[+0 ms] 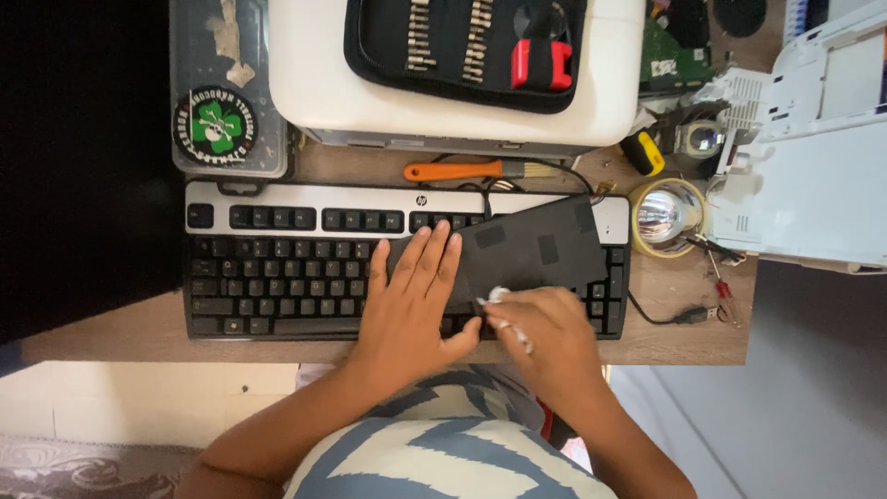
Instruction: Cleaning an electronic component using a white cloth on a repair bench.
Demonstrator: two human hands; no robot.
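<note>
Black panel (531,249) lying on keyboard (296,268): matt, smooth plastic. Keyboard: black matt plastic keys, silver satin top strip. White cloth wad (499,300) on panel: soft, crumpled. Table (684,323) under keyboard: wood grain, dull. Brush (471,170) behind keyboard: glossy orange plastic handle. Tape roll (667,217) right of keyboard: shiny.

We are seeing a black and silver keyboard (305,268), a matte black panel (540,249), an orange-handled brush (462,170), a red block (541,63) in the black bit case (370,46), and blue-and-white zigzag clothing (453,453) at lower centre.
</note>
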